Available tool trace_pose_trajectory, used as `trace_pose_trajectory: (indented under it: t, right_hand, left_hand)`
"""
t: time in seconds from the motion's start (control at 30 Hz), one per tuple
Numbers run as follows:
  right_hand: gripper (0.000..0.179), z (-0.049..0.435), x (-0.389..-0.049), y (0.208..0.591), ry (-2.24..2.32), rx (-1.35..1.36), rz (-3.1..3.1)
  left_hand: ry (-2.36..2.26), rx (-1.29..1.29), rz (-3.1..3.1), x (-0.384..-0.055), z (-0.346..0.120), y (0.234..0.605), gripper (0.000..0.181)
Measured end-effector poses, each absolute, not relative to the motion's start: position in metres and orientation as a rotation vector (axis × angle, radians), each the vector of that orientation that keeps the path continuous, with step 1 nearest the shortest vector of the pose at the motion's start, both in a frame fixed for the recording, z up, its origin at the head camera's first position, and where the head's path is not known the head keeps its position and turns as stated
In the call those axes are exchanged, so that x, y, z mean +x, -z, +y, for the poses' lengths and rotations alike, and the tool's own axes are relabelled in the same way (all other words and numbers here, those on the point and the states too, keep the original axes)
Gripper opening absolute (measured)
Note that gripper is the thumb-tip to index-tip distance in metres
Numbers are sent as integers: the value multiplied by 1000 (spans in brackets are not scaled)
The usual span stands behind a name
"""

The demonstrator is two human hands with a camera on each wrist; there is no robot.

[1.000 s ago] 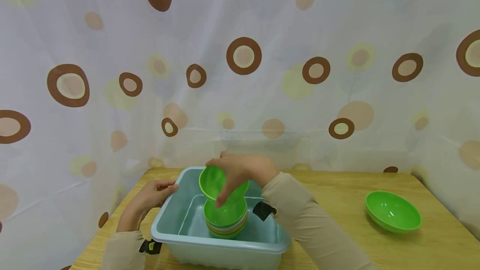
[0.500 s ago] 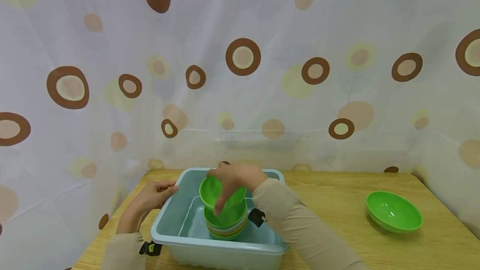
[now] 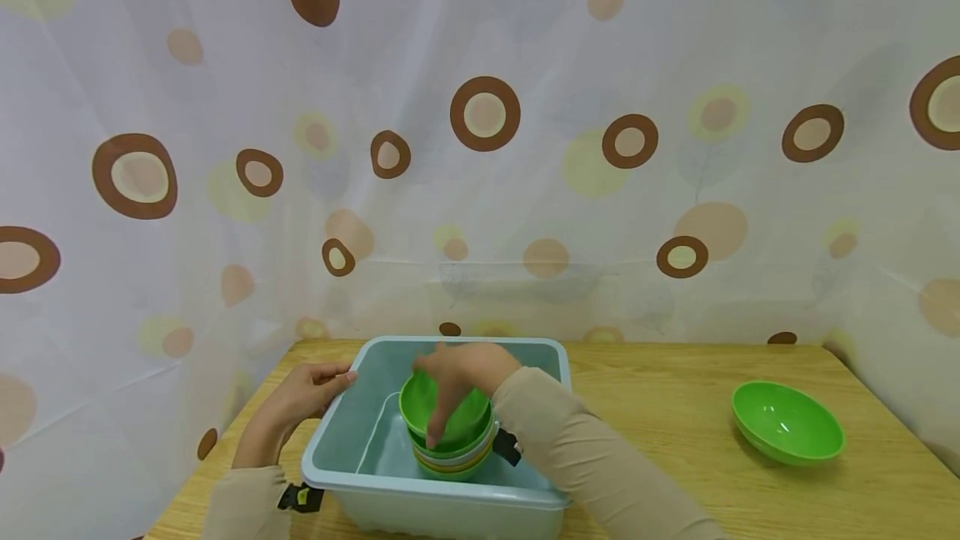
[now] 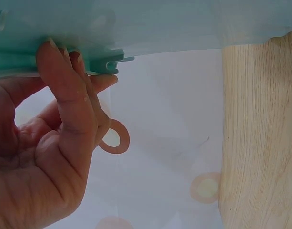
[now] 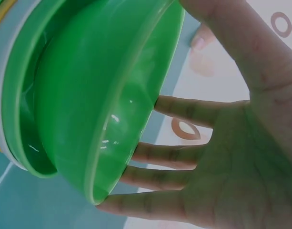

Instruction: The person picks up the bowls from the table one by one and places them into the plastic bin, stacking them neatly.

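In the head view a light blue plastic basin (image 3: 442, 487) stands on the table, and my left hand (image 3: 300, 397) holds its left rim. The left wrist view shows that thumb and those fingers (image 4: 67, 95) pinching the basin's edge. Inside the basin is a stack of nested bowls (image 3: 459, 462) in green, white and yellow. My right hand (image 3: 471, 369) spans a green bowl (image 3: 417, 403) from above, thumb at the near rim and fingers at the far rim. This bowl sits tilted in the mouth of the stack's top green bowl (image 5: 19, 119), its underside partly inside it.
A shallow green bowl (image 3: 787, 423) lies by itself on the wooden table (image 3: 660, 407) to the right. Behind the table hangs a white curtain (image 3: 555, 190) with brown and yellow spots. The basin's raised walls surround the stack.
My right hand has lowered the green bowl onto the stack, moving down and slightly left. The left hand keeps its place on the basin's rim.
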State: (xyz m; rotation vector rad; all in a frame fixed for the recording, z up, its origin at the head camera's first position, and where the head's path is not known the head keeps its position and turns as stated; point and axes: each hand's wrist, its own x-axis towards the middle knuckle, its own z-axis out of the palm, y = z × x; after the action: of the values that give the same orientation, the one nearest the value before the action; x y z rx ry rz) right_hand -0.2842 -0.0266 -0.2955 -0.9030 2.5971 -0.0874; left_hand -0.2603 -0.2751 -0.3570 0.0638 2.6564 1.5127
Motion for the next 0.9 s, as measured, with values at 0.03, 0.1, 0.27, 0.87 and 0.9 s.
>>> trace_pose_trajectory:
  t: [0.03, 0.1, 0.27, 0.87, 0.9]
  right_hand:
    - [97, -27, -284, 297, 85, -900, 2594]
    - [96, -28, -284, 299, 80, -892, 2592]
    - [93, -30, -284, 305, 53, -874, 2602]
    - [100, -32, -281, 312, 12, -853, 2608]
    - [100, -31, -281, 312, 16, -851, 2608]
  left_hand:
    - [-1516, 67, 2654, -260, -275, 357, 50]
    - [-1520, 70, 2653, -261, -275, 357, 49]
    - [-1522, 86, 2654, -260, -276, 357, 50]
    - [-1538, 114, 2624, -260, -276, 356, 51]
    - [-1538, 114, 2624, -260, -276, 356, 51]
